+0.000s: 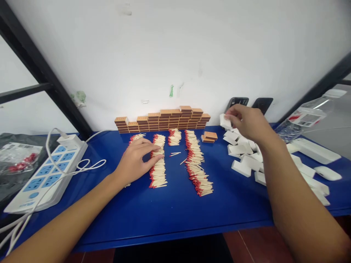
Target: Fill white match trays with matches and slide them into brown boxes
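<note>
The left hand (137, 157) lies flat, fingers (153, 148) stretched out and close together, their tips resting on a long row of red-tipped wooden matches (158, 173) in the middle of the blue tabletop (175, 213). The right hand (248, 122) is at 2 o'clock from it, fingers (233, 112) pinched on a small white cardboard tray (225, 122), held over the far edge of a loose pile of white trays (242, 166). The right forearm crosses the pile's near side and hides part of it

Between the two hands lie a few loose matches (175, 154) and a second long row of matches (196, 168), with a short heap of matches (174, 137) at 12 o'clock of the loose ones. Behind them, against the white wall, stands a stepped stack of brown matchbox sleeves (164, 120); two more brown sleeves (209, 137) sit at 4 o'clock from its right end

At 9 o'clock of the left hand is a white power strip with blue sockets (46, 171), its white cable (87, 166) looped near the forearm. At 3 o'clock of the pile lie a long white plastic bar (315, 150), what may be a white mouse (327, 173), and a clear plastic bottle on its side (307, 117) with a red-and-white label, its print too small to read
</note>
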### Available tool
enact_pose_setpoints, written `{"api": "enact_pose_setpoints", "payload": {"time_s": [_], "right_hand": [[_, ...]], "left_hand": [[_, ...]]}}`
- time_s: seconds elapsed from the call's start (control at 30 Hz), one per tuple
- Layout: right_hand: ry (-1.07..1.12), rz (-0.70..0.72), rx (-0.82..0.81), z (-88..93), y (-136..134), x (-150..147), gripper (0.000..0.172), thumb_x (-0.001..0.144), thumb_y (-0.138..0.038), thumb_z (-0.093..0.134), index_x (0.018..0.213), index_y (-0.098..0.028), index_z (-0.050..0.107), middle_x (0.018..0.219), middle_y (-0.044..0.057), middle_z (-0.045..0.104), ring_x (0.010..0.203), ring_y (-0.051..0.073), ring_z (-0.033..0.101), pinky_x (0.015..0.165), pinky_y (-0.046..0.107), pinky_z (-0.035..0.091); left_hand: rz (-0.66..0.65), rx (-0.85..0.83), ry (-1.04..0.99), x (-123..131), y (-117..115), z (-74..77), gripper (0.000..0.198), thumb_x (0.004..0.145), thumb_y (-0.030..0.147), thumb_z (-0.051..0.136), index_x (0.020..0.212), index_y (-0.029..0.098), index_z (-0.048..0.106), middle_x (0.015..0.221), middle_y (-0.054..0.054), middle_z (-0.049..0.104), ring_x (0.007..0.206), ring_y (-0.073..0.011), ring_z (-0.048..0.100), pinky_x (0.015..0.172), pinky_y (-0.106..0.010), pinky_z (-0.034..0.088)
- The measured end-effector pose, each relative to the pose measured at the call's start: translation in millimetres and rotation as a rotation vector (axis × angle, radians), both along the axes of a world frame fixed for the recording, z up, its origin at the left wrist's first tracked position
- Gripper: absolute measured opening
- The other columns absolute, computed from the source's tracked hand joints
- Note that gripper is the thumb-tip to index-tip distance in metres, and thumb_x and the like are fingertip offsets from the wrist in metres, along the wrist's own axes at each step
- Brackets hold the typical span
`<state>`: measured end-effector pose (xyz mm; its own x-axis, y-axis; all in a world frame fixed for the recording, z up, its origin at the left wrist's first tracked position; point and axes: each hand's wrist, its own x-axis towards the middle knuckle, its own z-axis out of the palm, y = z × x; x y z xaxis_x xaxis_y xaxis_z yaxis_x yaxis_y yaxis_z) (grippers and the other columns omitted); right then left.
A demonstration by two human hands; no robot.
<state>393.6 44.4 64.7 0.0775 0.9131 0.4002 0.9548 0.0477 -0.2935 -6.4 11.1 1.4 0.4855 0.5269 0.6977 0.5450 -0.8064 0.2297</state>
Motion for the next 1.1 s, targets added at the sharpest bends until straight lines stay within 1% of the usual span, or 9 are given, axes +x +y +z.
{"api": "enact_pose_setpoints", "payload": {"time_s": [0.07,0.2,0.27,0.37,0.53,0.63,0.73,0.9,1.1], "right_hand": [[0.145,0.258,0.055,-0.8,-10.2,-36.4,0.019,0.099,-0.038,0.056,0.102,-0.023,0.067,0.092,0.007,0.075,0.077,0.021,0.063,0.074,0.034,0.047],[0.173,0.833,-0.118,-19.3,-32.5,-106.7,0.017,0.102,-0.034,0.055,0.095,-0.025,0.068,0.096,0.004,0.073,0.086,0.020,0.064,0.079,0.033,0.048],[0.189,0.994,-0.098,-30.4,-42.2,-128.9,0.018,0.105,-0.031,0.053,0.100,-0.024,0.069,0.103,0.006,0.069,0.093,0.020,0.063,0.082,0.034,0.049],[0.208,1.036,-0.037,-41.3,-52.1,-143.9,0.021,0.106,-0.032,0.051,0.103,-0.025,0.071,0.112,0.008,0.062,0.091,0.019,0.061,0.078,0.033,0.049],[0.238,1.033,0.012,-41.6,-53.1,-142.8,0.019,0.106,-0.032,0.053,0.106,-0.027,0.072,0.113,0.008,0.061,0.092,0.019,0.060,0.076,0.033,0.049],[0.273,0.916,0.000,-35.5,-44.8,-132.4,0.012,0.101,-0.031,0.062,0.108,-0.025,0.070,0.103,0.006,0.064,0.084,0.018,0.058,0.073,0.033,0.048],[0.183,0.793,-0.096,-31.1,-36.6,-119.4,0.010,0.098,-0.028,0.064,0.095,-0.023,0.071,0.096,0.005,0.064,0.084,0.019,0.058,0.072,0.033,0.045],[0.010,0.836,-0.316,-38.3,-33.7,-113.3,0.007,0.092,-0.023,0.071,0.096,-0.022,0.076,0.102,0.007,0.064,0.092,0.021,0.060,0.079,0.035,0.047],[-0.049,0.861,-0.384,-49.3,-35.6,-119.7,0.011,0.092,-0.014,0.064,0.089,-0.021,0.072,0.098,0.008,0.064,0.098,0.024,0.058,0.081,0.038,0.046]], "left_hand": [[-0.003,-0.006,0.004,1.3,-2.1,0.8,0.024,0.095,0.041,0.073,0.108,0.021,0.078,0.096,-0.008,0.078,0.096,-0.0232,0.070,0.087,-0.040,0.057],[-0.057,-0.078,0.014,4.7,-9.1,6.6,0.034,0.091,0.044,0.078,0.115,0.021,0.076,0.101,-0.008,0.079,0.102,-0.0259,0.068,0.091,-0.043,0.056],[-0.119,-0.175,0.045,6.7,-12.9,10.7,0.043,0.087,0.046,0.081,0.123,0.023,0.073,0.112,-0.009,0.078,0.115,-0.0284,0.064,0.102,-0.047,0.053],[-0.213,-0.326,0.090,9.7,-17.2,15.4,0.036,0.087,0.046,0.082,0.117,0.028,0.075,0.122,-0.007,0.075,0.125,-0.0300,0.059,0.110,-0.051,0.048],[-0.244,-0.434,0.045,11.4,-19.2,16.3,0.026,0.088,0.044,0.081,0.109,0.028,0.076,0.111,-0.005,0.077,0.115,-0.0272,0.063,0.103,-0.048,0.050],[-0.187,-0.410,-0.020,9.7,-17.1,14.6,0.025,0.086,0.042,0.082,0.105,0.026,0.076,0.106,-0.006,0.076,0.107,-0.0266,0.065,0.098,-0.046,0.052],[-0.051,-0.330,-0.111,7.5,-13.4,12.4,0.026,0.086,0.042,0.082,0.103,0.024,0.075,0.103,-0.006,0.076,0.100,-0.0250,0.067,0.094,-0.044,0.053],[0.088,-0.262,-0.147,5.1,-9.6,10.7,0.023,0.086,0.039,0.081,0.102,0.024,0.074,0.103,-0.004,0.076,0.100,-0.0235,0.066,0.094,-0.042,0.052],[0.140,-0.221,-0.161,4.1,-10.6,10.5,0.026,0.083,0.038,0.083,0.103,0.025,0.074,0.108,-0.003,0.076,0.108,-0.0248,0.065,0.100,-0.042,0.051]]}}
